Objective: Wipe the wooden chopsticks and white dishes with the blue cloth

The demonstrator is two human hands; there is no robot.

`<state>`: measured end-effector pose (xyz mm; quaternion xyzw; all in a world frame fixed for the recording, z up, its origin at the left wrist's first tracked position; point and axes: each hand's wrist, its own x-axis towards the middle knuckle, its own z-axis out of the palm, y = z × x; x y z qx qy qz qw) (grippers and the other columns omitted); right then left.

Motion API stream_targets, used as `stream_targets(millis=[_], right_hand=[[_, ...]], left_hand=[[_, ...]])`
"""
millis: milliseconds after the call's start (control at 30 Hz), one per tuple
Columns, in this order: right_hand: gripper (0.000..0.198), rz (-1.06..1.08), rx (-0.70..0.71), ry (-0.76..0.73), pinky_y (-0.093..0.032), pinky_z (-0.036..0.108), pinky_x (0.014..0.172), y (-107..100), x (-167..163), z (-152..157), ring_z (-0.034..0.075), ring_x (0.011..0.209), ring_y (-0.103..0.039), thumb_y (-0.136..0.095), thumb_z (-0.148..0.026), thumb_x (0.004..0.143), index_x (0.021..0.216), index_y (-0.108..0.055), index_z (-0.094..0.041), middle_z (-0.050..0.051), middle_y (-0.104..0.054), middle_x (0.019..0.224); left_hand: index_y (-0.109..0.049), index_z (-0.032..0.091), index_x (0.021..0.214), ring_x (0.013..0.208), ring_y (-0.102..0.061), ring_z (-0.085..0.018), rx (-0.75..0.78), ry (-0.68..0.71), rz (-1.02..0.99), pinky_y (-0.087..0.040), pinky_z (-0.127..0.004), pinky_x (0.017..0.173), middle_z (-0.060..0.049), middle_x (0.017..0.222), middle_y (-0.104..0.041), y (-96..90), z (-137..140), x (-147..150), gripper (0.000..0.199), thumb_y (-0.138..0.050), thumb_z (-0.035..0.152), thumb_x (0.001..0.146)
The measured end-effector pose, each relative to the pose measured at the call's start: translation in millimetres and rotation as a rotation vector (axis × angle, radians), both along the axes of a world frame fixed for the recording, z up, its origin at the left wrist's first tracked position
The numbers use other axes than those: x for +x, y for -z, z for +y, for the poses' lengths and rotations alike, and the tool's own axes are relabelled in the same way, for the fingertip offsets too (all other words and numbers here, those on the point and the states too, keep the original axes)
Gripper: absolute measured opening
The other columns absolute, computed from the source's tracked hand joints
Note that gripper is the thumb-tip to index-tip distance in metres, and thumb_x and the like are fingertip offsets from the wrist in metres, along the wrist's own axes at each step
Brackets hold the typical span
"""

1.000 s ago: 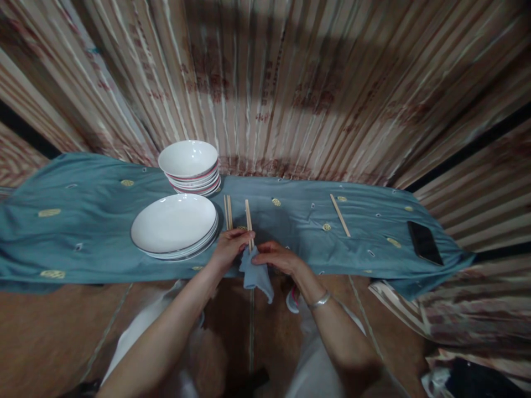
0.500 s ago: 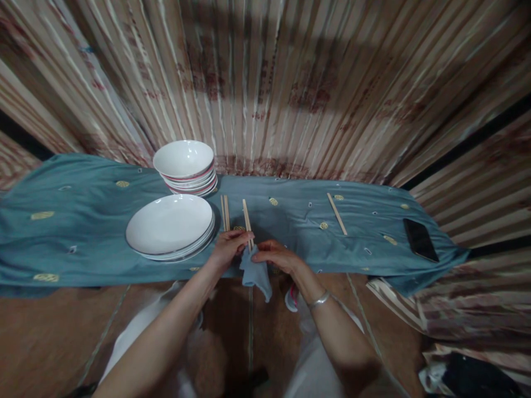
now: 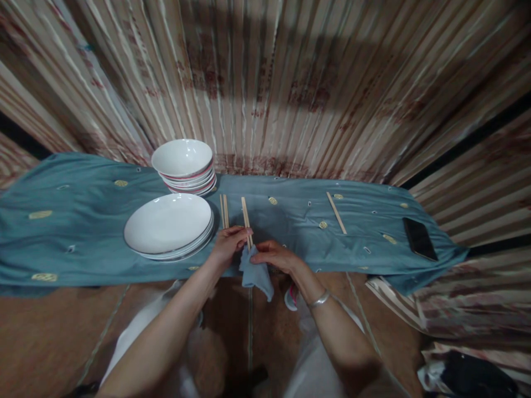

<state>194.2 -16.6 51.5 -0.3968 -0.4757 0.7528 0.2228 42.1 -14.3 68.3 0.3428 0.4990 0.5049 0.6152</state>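
Both hands close together at the near edge, each closed on something. Left hand [image 3: 229,243] pinches a pair of pale wooden chopsticks [image 3: 245,210], far ends pointing away over the counter [image 3: 298,213], which is draped in teal fabric with yellow motifs. Right hand [image 3: 277,256] grips a small light-blue cloth [image 3: 254,273] about the chopsticks' near ends; cloth hangs past the near edge. Silver metal bangle [image 3: 320,299] on right wrist.

Just left of the held pair, more pale wooden sticks [image 3: 224,210] lie lengthwise. Farther left, a stack of round white dark-rimmed plates [image 3: 168,224]; beyond it, stacked white bowls [image 3: 182,158] with red bands. To the right, a slim pale wooden piece [image 3: 336,213], one stick or two, cannot tell. Far right, a black rectangular phone [image 3: 420,239]. Striped beige curtain [image 3: 265,83] behind.
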Motion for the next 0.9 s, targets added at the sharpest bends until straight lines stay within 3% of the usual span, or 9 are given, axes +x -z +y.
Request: stream_targets(millis=[233,433,500,633,733,900], right_hand=[[0.033,-0.113,0.09,-0.132,-0.035,0.022,0.056,1.8,11.7,1.1,0.008,0.054,-0.045,-0.079,-0.042,0.05,0.058,-0.062,-0.014,-0.007,-0.055,0.054],[0.026,-0.207,0.132,-0.23,-0.032,0.021,0.053,0.7,32.0,2.7,0.007,0.051,-0.042,-0.076,-0.036,0.056,0.06,-0.062,-0.013,-0.008,-0.052,0.053],[0.023,-0.183,0.125,-0.169,-0.034,0.022,0.054,-1.4,41.2,2.9,0.007,0.052,-0.044,-0.074,-0.034,0.057,0.062,-0.064,-0.014,-0.007,-0.055,0.055],[0.02,-0.094,0.152,0.132,-0.04,0.024,0.064,-9.3,59.2,4.6,0.011,0.061,-0.054,-0.072,-0.027,0.057,0.072,-0.069,-0.015,-0.003,-0.064,0.065],[0.027,-0.005,0.137,0.312,-0.043,0.027,0.068,-13.4,65.7,7.0,0.016,0.069,-0.059,-0.068,-0.025,0.057,0.083,-0.072,-0.016,0.001,-0.069,0.074],[0.031,-0.029,0.237,0.417,-0.041,0.024,0.057,-14.0,60.0,10.3,0.013,0.06,-0.056,-0.064,-0.03,0.062,0.09,-0.071,-0.018,0.001,-0.067,0.071]], left_hand=[[-0.064,0.011,0.054,0.039,-0.031,-0.002,0.016,-0.034,-0.065,-0.016,-0.02,0.039,0.006,0.043,-0.042,0.4,8.2,0.9,0.034,-0.083,0.037,0.044],[-0.066,0.009,0.056,0.04,-0.032,-0.001,0.034,-0.082,-0.115,-0.016,-0.019,0.038,0.005,0.045,-0.044,-1.4,18.2,-1.8,0.037,-0.084,0.037,0.042],[-0.067,0.009,0.057,0.041,-0.033,-0.002,0.026,-0.094,-0.123,-0.017,-0.018,0.039,0.005,0.045,-0.045,-2.5,20.0,-2.9,0.036,-0.084,0.036,0.041],[-0.068,0.009,0.059,0.042,-0.033,-0.002,0.025,-0.058,-0.117,-0.017,-0.018,0.039,0.004,0.047,-0.045,-2.9,18.4,0.3,0.033,-0.083,0.035,0.045],[-0.067,0.01,0.056,0.042,-0.032,-0.002,0.031,-0.014,-0.097,-0.016,-0.019,0.039,0.005,0.046,-0.043,-1.2,15.1,7.5,0.032,-0.082,0.036,0.046],[-0.067,0.011,0.057,0.041,-0.032,-0.003,0.028,0.013,-0.079,-0.017,-0.019,0.039,0.004,0.046,-0.045,2.7,11.8,19.9,0.033,-0.081,0.039,0.047]])
